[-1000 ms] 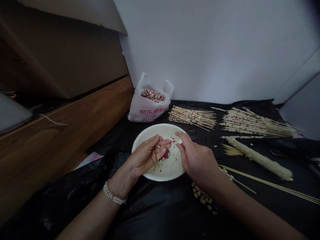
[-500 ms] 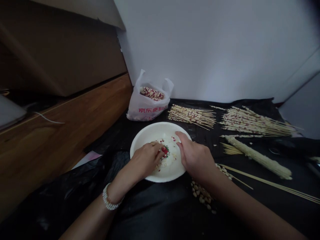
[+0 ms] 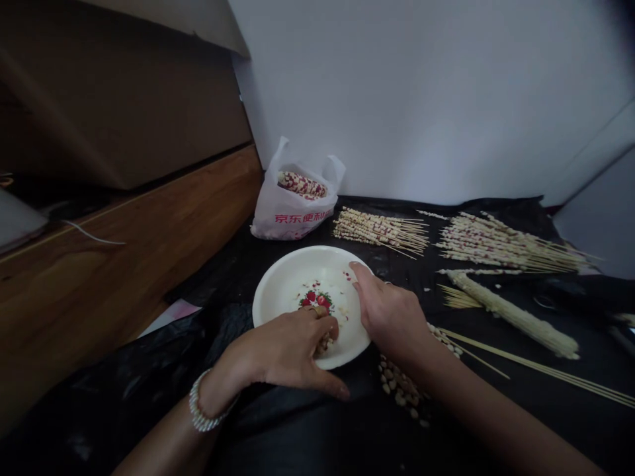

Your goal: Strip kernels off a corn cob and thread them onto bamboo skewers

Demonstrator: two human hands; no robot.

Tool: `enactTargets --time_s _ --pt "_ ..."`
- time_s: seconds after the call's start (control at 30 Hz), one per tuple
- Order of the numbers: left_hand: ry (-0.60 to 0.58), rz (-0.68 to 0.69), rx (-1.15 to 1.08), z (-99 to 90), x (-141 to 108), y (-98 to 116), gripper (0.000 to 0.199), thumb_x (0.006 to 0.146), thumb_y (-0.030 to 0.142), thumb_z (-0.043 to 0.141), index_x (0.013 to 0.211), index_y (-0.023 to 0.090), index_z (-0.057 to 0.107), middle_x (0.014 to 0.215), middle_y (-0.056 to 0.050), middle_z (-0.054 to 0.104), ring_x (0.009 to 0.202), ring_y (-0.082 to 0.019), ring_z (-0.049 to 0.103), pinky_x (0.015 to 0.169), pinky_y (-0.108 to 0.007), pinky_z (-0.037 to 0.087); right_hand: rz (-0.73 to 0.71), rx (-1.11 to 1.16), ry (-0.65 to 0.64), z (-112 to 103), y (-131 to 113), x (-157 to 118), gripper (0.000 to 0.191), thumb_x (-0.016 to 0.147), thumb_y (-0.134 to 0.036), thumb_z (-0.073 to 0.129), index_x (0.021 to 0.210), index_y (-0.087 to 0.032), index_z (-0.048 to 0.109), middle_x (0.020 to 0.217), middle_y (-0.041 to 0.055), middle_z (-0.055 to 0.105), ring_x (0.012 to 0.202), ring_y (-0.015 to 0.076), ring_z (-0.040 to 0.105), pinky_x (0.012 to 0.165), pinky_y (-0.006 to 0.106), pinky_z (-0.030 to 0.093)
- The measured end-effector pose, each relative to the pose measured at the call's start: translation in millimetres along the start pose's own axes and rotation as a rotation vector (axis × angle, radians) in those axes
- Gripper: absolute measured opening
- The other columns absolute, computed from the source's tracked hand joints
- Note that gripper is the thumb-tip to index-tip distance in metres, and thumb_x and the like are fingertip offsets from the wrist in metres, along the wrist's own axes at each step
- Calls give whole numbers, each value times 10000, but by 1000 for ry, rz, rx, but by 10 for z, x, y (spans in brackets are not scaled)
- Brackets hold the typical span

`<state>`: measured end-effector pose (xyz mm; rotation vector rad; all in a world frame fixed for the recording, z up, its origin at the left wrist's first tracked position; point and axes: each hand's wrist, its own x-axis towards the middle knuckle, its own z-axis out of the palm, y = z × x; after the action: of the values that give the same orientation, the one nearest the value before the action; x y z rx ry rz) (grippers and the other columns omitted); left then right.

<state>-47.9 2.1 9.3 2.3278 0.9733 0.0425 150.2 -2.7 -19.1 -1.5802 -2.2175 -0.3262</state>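
Note:
A white bowl with a strawberry print on its bottom tilts slightly toward me on the black plastic sheet. My right hand grips its right rim, thumb on top. My left hand, with a ring and a beaded bracelet, reaches over the near rim. Its fingers curve down onto corn kernels gathered at the near side, while the thumb is stretched out beyond the rim. Reddish bits and pale crumbs are scattered inside the bowl. Under my right forearm lies a pile of loose kernels, partly hidden.
Behind the bowl stands a white plastic bag with speckled corn cobs. Kernel-threaded skewers lie in a left bundle and a right bundle. A stripped cob and bare sticks are at right. A wooden board borders the left.
My left hand has drawn from the bowl's middle toward its near rim, spreading its thumb and uncovering the strawberry print. The bowl has shifted slightly toward me; my right hand keeps its grip.

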Motion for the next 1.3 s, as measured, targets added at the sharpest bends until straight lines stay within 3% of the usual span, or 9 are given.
enactTargets --time_s 0.2,0.37,0.47,0.57,0.7,0.83,0.93,1.07,1.3 --pt "-44 14 -39 39 51 61 468 759 669 601 779 202 585 727 -23 615 600 -157 489 545 -303 271 11 -12 -37 -16 -6 11 434 931 -130 407 1346 -80 522 923 110 762 635 208 705 487 289 431" --pt "-39 61 -146 88 142 -30 449 936 530 421 675 188 549 630 -1 550 555 -124 449 547 -297 272 24 -29 -46 -1 -6 10 444 930 -132 399 1357 -94 516 950 123 759 616 205 699 481 294 432" --pt "27 -6 -295 102 195 -91 442 927 498 471 633 172 528 569 24 493 523 -103 394 520 -274 265 28 -13 -60 -26 -3 11 439 937 -131 390 1356 -91 512 950 125 759 645 207 706 504 293 449" --pt "225 -71 -712 41 223 -120 448 918 471 511 595 162 488 524 41 428 487 -77 340 463 -224 260 25 21 -54 -61 5 16 428 945 -136 377 1350 -81 507 933 125 759 688 214 715 535 293 467" --pt "298 -169 -1666 -110 239 -143 393 986 332 410 637 158 460 529 62 366 386 -32 270 339 -141 191 9 51 45 -91 18 25 393 960 -150 348 1301 -72 528 877 116 757 676 220 712 517 297 455" --pt "468 -426 -2164 -173 282 -165 231 974 118 375 839 116 562 677 -17 557 527 -58 552 490 -125 471 1 71 113 -127 12 23 311 958 -158 359 1160 -103 588 822 93 749 633 211 704 469 286 403" --pt "577 -539 -2181 -160 312 -155 250 940 53 386 1069 88 596 869 -107 682 779 -151 695 700 -236 584 -7 101 118 -155 -12 16 267 952 -146 364 1066 -120 603 786 80 738 641 205 705 466 276 379" --pt "489 -465 -2092 -145 313 -100 398 916 6 353 1245 78 564 1032 -173 711 977 -219 704 802 -315 595 -3 139 118 -168 -45 5 244 947 -138 368 1029 -133 597 757 65 725 633 198 700 467 273 361" --pt "506 -474 -2034 -162 288 -30 404 895 -37 410 1262 34 564 997 -154 729 830 -168 733 765 -229 599 -23 171 85 -166 -75 -11 235 963 -163 355 1029 -143 579 783 64 726 620 186 685 461 276 330"
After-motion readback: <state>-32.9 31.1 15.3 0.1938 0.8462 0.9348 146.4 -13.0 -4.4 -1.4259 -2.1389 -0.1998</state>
